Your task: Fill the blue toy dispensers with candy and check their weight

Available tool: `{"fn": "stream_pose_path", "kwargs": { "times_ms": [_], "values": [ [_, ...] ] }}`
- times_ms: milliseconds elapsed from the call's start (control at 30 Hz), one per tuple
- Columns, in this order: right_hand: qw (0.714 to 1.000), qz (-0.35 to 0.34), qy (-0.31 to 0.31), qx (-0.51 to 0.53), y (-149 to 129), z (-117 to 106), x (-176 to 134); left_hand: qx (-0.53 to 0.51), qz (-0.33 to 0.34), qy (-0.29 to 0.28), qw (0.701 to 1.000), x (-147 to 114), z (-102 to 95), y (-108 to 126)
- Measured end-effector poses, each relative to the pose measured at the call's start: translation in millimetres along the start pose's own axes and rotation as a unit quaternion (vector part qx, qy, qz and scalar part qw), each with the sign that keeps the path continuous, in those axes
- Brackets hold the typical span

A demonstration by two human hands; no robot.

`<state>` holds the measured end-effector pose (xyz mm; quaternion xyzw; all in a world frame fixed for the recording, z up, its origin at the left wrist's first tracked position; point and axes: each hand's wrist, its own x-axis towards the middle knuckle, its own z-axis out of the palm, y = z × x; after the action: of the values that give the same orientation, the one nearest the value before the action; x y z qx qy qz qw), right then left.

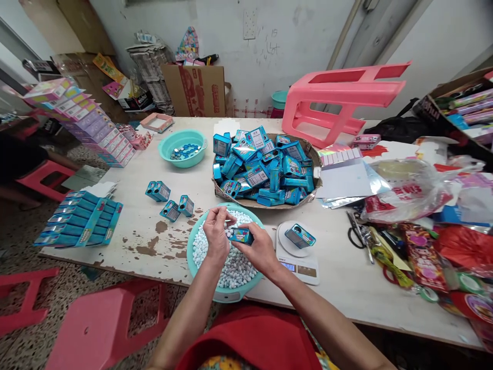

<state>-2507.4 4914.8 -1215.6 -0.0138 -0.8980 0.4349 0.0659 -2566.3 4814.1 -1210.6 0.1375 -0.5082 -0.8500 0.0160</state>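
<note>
My right hand [260, 247] grips a small blue box [241, 235], held lying over the turquoise basin [191, 261]. At the box's left end my left hand [218, 234] is closed, its fingers curled around a few small white candies. Many more white candies [234, 270] fill the basin under both hands. Right of the basin, another blue box [300, 236] rests on a white kitchen scale [296, 262] with a lit display. Left of the basin stand several blue boxes [171, 209] with round holes in their tops.
Behind the basin, a cardboard tray [265, 202] is heaped with blue boxes. A smaller turquoise bowl [164, 150] holds round blue and silver pieces. Stacked blue boxes [80, 218] stand at left. Scissors [356, 231], plastic bags [408, 198] and a pink stool [308, 110] crowd the right side.
</note>
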Motion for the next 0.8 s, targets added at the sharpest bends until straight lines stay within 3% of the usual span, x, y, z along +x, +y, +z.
{"fn": "stream_pose_path", "kwargs": {
  "times_ms": [267, 433, 533, 600, 667, 733, 800],
  "values": [
    [0.999, 0.003, 0.013, 0.045, 1, 1, 6, -0.004, 0.001, -0.073, 0.997, -9, 5.9, 10],
    [0.995, 0.011, 0.012, 0.096, 4, -9, 1, -0.022, 0.008, -0.048, 0.999, 7, -3.3, 7],
    [0.990, 0.024, 0.021, 0.137, 4, -28, -13, 0.125, 0.046, -0.047, 0.990, 31, -24.7, -18],
    [0.988, 0.032, 0.028, 0.146, 7, -39, -22, 0.317, 0.083, -0.112, 0.938, 45, -40.2, -43],
    [0.989, 0.037, 0.031, 0.138, 11, -46, -28, 0.460, 0.110, -0.194, 0.860, 52, -51.2, -66],
    [0.990, 0.037, 0.032, 0.130, 16, -49, -31, 0.547, 0.122, -0.246, 0.791, 51, -55.6, -84],
    [0.990, 0.043, 0.040, 0.128, 21, -50, -32, 0.621, 0.122, -0.263, 0.729, 46, -54.9, -92]
  ]
}}
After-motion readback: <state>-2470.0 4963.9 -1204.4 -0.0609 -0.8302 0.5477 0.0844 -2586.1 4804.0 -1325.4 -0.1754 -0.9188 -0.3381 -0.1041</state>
